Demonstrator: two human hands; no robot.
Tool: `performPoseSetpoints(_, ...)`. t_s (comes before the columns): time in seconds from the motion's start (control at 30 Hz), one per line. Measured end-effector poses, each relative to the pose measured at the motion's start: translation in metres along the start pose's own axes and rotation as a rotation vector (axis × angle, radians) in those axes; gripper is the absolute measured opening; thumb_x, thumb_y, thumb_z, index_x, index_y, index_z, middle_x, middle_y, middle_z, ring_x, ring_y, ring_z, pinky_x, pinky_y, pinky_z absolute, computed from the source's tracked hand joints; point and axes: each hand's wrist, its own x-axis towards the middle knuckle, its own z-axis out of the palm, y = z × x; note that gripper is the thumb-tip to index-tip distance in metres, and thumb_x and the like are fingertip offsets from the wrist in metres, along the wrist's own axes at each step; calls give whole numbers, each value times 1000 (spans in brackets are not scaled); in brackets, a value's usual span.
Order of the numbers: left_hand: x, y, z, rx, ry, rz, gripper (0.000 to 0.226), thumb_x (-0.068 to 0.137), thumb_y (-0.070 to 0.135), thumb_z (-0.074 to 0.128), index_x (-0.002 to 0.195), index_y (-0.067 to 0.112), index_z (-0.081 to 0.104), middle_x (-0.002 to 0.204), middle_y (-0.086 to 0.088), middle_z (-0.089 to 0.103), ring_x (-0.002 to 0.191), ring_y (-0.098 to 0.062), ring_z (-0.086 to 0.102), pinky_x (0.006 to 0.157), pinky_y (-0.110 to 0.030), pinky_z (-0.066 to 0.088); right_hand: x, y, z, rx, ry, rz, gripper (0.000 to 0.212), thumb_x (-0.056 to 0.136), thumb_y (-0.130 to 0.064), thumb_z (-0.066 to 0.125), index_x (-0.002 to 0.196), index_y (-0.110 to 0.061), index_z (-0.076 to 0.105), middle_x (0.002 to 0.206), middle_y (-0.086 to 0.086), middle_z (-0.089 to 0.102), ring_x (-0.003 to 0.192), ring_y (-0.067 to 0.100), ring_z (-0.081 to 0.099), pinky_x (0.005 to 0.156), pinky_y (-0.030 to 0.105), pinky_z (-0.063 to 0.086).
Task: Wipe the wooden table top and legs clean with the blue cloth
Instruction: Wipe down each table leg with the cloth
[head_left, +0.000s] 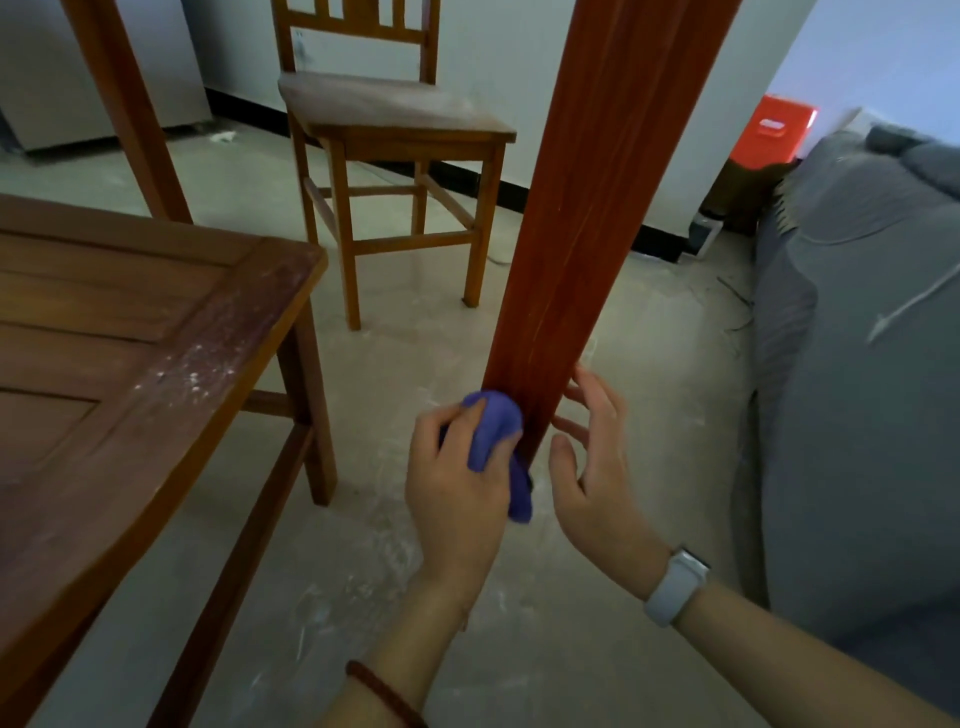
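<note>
Low on the table leg (566, 270), the left hand (457, 493) clenches the bunched blue cloth (496, 431), probably soft, light and best gripped wadded, while the right hand (597, 467) hovers beside it, fingers loose.

Two hands (460, 488) (597, 467), one blue cloth (496, 441), two table legs (587, 208) (124, 104), two wooden chairs (395, 135) (130, 332), one wristwatch (675, 587).
</note>
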Motion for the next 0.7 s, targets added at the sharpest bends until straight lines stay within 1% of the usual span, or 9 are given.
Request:
performPoseSetpoints(0.07,6,11,3,-1,7,11,27,77,23,69,99,10,61,95,11,44,77,1,49,70,-7,42,-1,1,0,-9,-9,0,49,88,-25,34,135,-26,21,137,2,26,124,10,37,97,8,36)
performPoseSetpoints(0.13,-2,2,5,37,-84,-22,23,81,28,65,96,12,60,91,10,46,75,-8,53,66,-11,41,-1,2,0,-5,-19,16,49,88,-25,34,135,-25,21,137,1,25,124,10,36,97,8,36)
performPoseSetpoints(0.23,-26,-34,2,175,-281,-297,17,85,31,60,95,18,56,89,9,50,76,-13,57,60,-16,34,-3,2,-1,10,-41,35,49,89,-26,33,136,-27,20,138,-1,25,126,9,35,97,8,36)
performPoseSetpoints(0.33,-23,-35,-7,114,-284,-459,19,83,36,62,93,27,48,88,8,59,69,2,54,55,-10,34,-2,-3,-2,2,-34,40,47,89,-30,32,134,-30,21,138,-1,26,126,8,35,99,7,34)
performPoseSetpoints(0.4,-2,-10,-12,16,-215,-391,23,80,34,66,92,28,47,85,12,56,72,2,54,61,-11,39,6,-11,-5,8,-6,23,46,89,-30,31,134,-32,20,138,-2,26,126,9,35,101,10,35)
performPoseSetpoints(0.5,30,44,-23,-49,-97,-174,26,77,28,69,96,26,52,85,18,51,79,6,51,73,-8,40,22,-25,-9,36,60,-7,47,89,-28,31,135,-31,23,136,-13,24,127,9,36,104,22,38)
performPoseSetpoints(0.6,69,96,-29,-97,43,69,30,76,25,71,100,13,58,92,9,54,79,3,50,75,-5,41,37,-39,-17,67,114,-48,47,89,-26,32,135,-31,26,136,-15,24,129,15,36,106,34,38)
performPoseSetpoints(0.63,83,111,-29,-118,92,144,30,75,25,72,98,10,59,92,6,54,78,3,50,76,-6,41,42,-42,-19,82,127,-64,47,89,-25,33,135,-31,26,136,-14,26,129,13,36,106,32,38)
performPoseSetpoints(0.7,106,132,-28,-162,172,247,29,73,26,73,93,9,60,91,5,53,77,2,50,77,-6,42,49,-44,-25,98,166,-125,45,89,-21,34,133,-23,31,132,-4,33,125,2,37,103,20,37)
